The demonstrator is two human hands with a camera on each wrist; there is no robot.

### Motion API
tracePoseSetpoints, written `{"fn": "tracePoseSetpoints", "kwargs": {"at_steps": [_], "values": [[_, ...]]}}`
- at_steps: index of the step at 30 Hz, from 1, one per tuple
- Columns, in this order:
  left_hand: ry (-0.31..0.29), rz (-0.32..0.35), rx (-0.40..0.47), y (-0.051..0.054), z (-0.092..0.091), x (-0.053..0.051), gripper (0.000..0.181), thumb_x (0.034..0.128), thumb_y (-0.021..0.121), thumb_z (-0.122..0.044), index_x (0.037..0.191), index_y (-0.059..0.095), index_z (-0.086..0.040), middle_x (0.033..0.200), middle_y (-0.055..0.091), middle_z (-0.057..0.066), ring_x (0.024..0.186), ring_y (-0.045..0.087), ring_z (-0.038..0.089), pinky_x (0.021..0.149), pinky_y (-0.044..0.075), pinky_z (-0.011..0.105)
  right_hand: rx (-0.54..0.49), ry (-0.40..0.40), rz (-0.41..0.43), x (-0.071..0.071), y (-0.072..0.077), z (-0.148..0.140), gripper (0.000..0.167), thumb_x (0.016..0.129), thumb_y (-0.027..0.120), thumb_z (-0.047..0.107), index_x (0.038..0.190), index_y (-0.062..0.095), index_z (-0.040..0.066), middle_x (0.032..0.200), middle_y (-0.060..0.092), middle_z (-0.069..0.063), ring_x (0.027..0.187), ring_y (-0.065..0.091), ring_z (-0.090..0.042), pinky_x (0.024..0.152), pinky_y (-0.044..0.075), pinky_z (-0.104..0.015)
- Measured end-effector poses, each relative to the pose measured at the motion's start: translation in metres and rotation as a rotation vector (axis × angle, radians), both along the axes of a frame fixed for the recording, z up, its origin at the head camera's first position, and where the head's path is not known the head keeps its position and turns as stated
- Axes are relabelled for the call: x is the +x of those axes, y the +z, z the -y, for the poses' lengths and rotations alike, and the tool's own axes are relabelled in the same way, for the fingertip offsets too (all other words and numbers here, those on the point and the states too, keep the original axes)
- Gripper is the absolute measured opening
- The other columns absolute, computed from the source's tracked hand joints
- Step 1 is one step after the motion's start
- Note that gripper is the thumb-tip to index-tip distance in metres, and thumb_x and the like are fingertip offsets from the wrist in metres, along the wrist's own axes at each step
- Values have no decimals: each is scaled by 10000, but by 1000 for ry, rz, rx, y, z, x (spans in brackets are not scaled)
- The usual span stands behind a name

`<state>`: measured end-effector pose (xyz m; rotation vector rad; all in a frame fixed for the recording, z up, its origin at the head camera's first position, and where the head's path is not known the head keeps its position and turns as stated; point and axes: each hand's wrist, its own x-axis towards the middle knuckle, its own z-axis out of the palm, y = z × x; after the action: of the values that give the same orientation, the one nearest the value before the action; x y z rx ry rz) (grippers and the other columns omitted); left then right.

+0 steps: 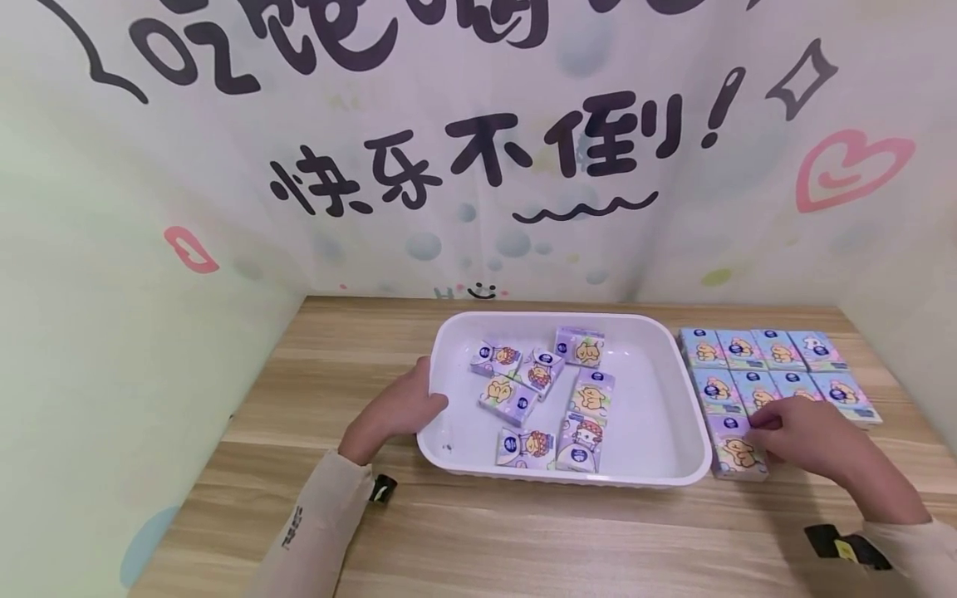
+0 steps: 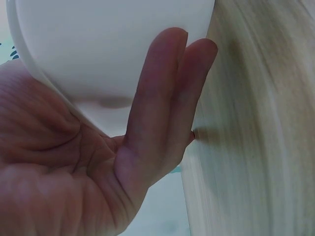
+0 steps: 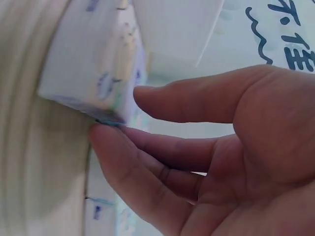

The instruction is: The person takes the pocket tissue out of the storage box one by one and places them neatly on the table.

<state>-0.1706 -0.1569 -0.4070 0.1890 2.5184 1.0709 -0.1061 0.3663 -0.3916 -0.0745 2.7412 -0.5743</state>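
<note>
My left hand (image 1: 413, 402) grips the left side of a white plastic tray (image 1: 671, 407). Its thumb lies over the rim, and in the left wrist view two fingers (image 2: 156, 88) extend along the outer wall. Inside the tray lie several small purple tissue packs (image 1: 527, 448) with cartoon pictures. To the right of the tray, my right hand (image 1: 811, 432) is at the right edge of another purple tissue pack (image 1: 736, 448) on the table. The right wrist view shows a fingertip (image 3: 103, 135) at this pack's corner, while the thumb stands slightly off it.
Blue tissue packs (image 1: 755, 390) lie in two rows behind the purple one, close against the tray's right side. Wood-grain tabletop (image 1: 523, 540) extends in front. A printed cloth wall (image 1: 478, 249) rises behind the table.
</note>
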Motion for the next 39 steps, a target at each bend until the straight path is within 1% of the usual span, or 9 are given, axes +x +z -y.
{"fn": "tracePoseSetpoints", "kwargs": {"at_steps": [3, 10, 13, 18, 22, 27, 31, 34, 39], "values": [[-4, -1, -2, 0, 0, 0, 698, 1053, 553, -92, 1662, 235, 28, 1141, 642, 186, 755, 744, 213, 680, 657, 375, 17, 1, -41, -3, 8, 5, 366, 986, 750, 203, 1104, 734, -143, 933, 756, -139, 776, 673, -230, 688, 630, -457], [-11, 0, 5, 0, 0, -1, 684, 1051, 551, -81, 1651, 242, 26, 1119, 639, 175, 758, 742, 215, 699, 656, 377, 38, 15, -185, -8, 28, 33, 294, 993, 767, 210, 1044, 745, -78, 912, 745, -140, 808, 679, -308, 669, 628, -515], [-12, 0, 14, 0, 0, -1, 692, 1047, 549, -75, 1655, 236, 29, 1130, 640, 181, 762, 743, 216, 694, 657, 380, 31, 29, -221, -11, 35, 49, 265, 985, 776, 186, 1051, 741, -69, 901, 733, -125, 791, 660, -295, 655, 631, -496], [-14, -5, 22, 1, 0, 0, 700, 1033, 547, -69, 1652, 239, 40, 1133, 640, 190, 762, 745, 220, 683, 658, 386, 19, 61, -252, -17, 45, 77, 257, 973, 798, 177, 1081, 742, -49, 909, 731, -113, 805, 663, -290, 655, 633, -462], [-13, -10, 6, 1, 0, 0, 695, 1036, 552, -79, 1647, 245, 45, 1140, 637, 193, 764, 745, 215, 678, 659, 381, 6, 108, -253, -24, 54, 102, 282, 953, 824, 204, 1099, 746, -25, 919, 732, -84, 810, 663, -270, 658, 618, -429], [-15, -14, 4, 0, 0, -1, 702, 1035, 552, -73, 1652, 237, 46, 1162, 636, 204, 768, 748, 216, 669, 662, 384, -3, 163, -212, -35, 63, 130, 329, 928, 852, 225, 1137, 743, -4, 937, 726, -61, 801, 640, -246, 649, 580, -383], [-16, -16, 3, 0, 0, -1, 712, 1031, 558, -78, 1653, 236, 48, 1166, 637, 206, 771, 748, 218, 666, 662, 384, 5, 201, -166, -44, 64, 147, 339, 928, 854, 248, 1145, 747, 11, 931, 712, -55, 783, 624, -238, 644, 552, -369], [-16, -20, -2, -1, 0, -1, 715, 1031, 563, -84, 1654, 238, 49, 1164, 640, 204, 774, 748, 216, 665, 662, 383, 24, 226, -124, -51, 63, 157, 351, 935, 854, 270, 1149, 755, 9, 938, 721, -64, 788, 630, -239, 656, 554, -369], [-18, -26, -2, -1, 1, -1, 712, 1029, 567, -84, 1650, 246, 50, 1159, 642, 203, 775, 748, 216, 660, 661, 382, 79, 248, -66, -65, 61, 171, 420, 947, 852, 326, 1191, 765, -4, 1011, 748, -109, 858, 648, -270, 692, 585, -382]]}}
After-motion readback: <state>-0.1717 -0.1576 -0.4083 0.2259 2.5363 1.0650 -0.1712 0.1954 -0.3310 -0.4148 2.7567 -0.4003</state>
